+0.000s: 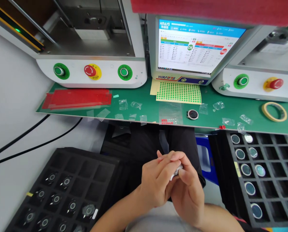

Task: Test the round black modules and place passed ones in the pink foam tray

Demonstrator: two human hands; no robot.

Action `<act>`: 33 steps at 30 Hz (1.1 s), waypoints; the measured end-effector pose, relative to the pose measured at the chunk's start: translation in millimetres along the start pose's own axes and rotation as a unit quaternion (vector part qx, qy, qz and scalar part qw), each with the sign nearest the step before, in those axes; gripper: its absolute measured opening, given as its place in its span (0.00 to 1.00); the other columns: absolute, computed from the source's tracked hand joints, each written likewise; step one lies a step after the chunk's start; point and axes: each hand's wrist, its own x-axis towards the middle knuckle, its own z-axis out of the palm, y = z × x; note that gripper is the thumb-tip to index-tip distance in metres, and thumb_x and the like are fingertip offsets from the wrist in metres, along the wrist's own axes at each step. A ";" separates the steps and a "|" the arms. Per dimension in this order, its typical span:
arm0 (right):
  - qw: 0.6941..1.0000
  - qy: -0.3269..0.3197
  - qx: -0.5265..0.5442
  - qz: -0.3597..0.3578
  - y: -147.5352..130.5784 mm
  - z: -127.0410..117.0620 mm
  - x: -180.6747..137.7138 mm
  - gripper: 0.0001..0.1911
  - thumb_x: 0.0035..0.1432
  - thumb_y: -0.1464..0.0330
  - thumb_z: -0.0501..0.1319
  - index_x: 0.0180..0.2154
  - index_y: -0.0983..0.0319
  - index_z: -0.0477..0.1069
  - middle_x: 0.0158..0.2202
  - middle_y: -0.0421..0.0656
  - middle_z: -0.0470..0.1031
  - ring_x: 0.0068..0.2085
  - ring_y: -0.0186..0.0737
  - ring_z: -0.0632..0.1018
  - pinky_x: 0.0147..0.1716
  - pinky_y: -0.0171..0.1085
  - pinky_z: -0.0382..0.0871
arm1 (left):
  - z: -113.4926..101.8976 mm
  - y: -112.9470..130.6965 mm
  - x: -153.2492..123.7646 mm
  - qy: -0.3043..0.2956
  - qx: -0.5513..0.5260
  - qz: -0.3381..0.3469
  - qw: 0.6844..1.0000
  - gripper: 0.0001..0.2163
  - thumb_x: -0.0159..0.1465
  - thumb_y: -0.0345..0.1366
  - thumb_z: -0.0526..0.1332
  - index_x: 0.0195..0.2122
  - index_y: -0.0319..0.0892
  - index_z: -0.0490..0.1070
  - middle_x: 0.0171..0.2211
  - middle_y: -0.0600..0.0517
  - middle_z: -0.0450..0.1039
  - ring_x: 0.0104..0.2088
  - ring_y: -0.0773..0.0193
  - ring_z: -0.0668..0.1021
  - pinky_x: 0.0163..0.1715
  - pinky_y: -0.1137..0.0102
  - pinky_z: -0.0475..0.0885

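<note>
while both hands meet low in the middle of the frame, a small silvery round part [177, 171] sits pinched between them, mostly hidden by fingers. the left hand [155, 184] wraps over from the left with its fingertips laid on top of the part, and the right hand [188, 193] closes on it from below and the right, thumb pressed at its edge; the two hands touch each other. they are held above the lap, in front of the green bench [134, 108] that crosses the middle of the frame. lower left lies a black tray [86, 164] with round metal pieces in its pockets; at right a second black tray [279, 180] holds two columns of glassy discs. on the bench, just above the hands, rests a dark round part [192, 114], near a sheet of green dot stickers [179, 91], with red strips [77, 98] to the left and a tape roll [274, 111] at far right. a lit screen [194, 45] stands at upper centre
</note>
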 end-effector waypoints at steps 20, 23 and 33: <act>0.844 -0.207 -0.360 -0.341 -13.8 -39.6 12.5 0.40 0.45 0.84 0.62 0.60 0.63 0.58 0.54 0.51 0.72 0.56 0.51 0.74 0.60 0.57 0.67 | -14.4 17.7 10.0 -0.054 -0.690 -0.524 0.496 0.15 0.60 0.47 0.64 0.34 0.38 0.71 0.21 0.53 0.69 0.19 0.73 0.68 0.14 0.82 0.54; 0.861 -0.210 -0.326 -0.329 -12.3 -43.4 11.8 0.38 0.49 0.81 0.65 0.60 0.63 0.57 0.54 0.52 0.73 0.55 0.51 0.75 0.59 0.58 0.68 | -11.9 18.1 9.4 -0.050 -0.687 -0.526 0.499 0.17 0.60 0.49 0.64 0.30 0.38 0.69 0.20 0.53 0.66 0.19 0.73 0.66 0.15 0.80 0.52; 0.890 -0.184 -0.320 -0.267 -16.3 -44.6 6.8 0.32 0.50 0.76 0.71 0.53 0.51 0.63 0.52 0.45 0.77 0.53 0.50 0.78 0.57 0.62 0.68 | -11.0 16.6 8.8 -0.084 -0.713 -0.486 0.498 0.17 0.61 0.51 0.63 0.30 0.40 0.65 0.20 0.55 0.63 0.20 0.71 0.65 0.20 0.77 0.57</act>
